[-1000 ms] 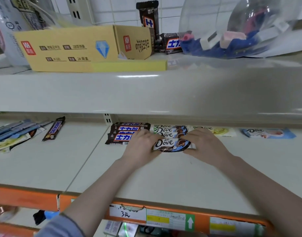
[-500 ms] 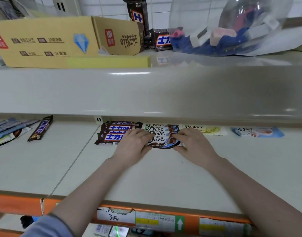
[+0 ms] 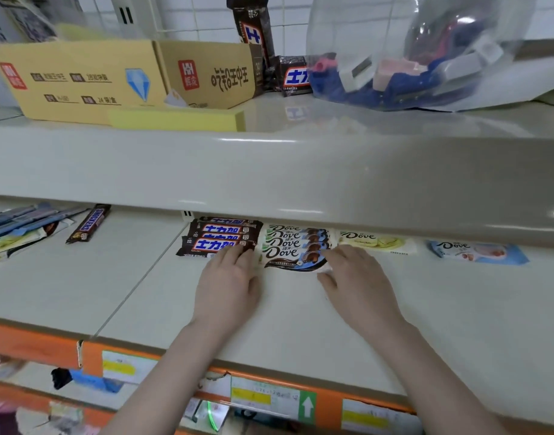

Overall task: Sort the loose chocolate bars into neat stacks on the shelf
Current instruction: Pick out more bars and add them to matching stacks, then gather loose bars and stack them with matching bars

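Dove stack between 2 flat, relaxed hands, left hand, right hand.

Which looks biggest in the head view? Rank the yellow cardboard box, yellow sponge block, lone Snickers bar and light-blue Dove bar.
1. Yellow cardboard box.
2. Yellow sponge block.
3. Light-blue Dove bar.
4. Lone Snickers bar.
The last two look close; wide-angle stretch makes their order unsure.

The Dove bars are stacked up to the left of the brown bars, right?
No. The head view shows the Dove stack to the right of the brown bars, not the left. The hands, left and right, rest at its ends.
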A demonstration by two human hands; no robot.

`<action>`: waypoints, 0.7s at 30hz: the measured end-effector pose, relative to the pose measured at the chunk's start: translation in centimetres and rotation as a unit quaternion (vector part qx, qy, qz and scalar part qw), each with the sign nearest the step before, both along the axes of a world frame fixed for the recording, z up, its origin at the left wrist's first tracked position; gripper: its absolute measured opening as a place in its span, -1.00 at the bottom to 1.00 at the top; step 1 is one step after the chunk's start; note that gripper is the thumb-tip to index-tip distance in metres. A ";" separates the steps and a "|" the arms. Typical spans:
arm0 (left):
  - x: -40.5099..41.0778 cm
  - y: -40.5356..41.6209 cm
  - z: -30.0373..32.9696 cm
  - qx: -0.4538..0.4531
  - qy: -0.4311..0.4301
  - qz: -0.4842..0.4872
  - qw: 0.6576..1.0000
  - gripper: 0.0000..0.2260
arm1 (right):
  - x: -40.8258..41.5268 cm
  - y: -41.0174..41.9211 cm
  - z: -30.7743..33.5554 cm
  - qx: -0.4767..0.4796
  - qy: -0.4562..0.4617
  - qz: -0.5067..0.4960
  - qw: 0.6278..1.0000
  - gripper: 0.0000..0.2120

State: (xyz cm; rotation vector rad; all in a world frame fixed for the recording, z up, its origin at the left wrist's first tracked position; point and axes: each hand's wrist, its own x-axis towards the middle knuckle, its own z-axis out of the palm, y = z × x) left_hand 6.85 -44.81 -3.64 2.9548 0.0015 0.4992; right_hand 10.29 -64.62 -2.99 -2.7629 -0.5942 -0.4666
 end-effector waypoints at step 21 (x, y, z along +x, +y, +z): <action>-14.9 26.4 0.7 0.011 0.000 0.221 0.975 -0.51 | -11.5 28.9 -1.3 0.034 0.047 0.035 0.998 -0.59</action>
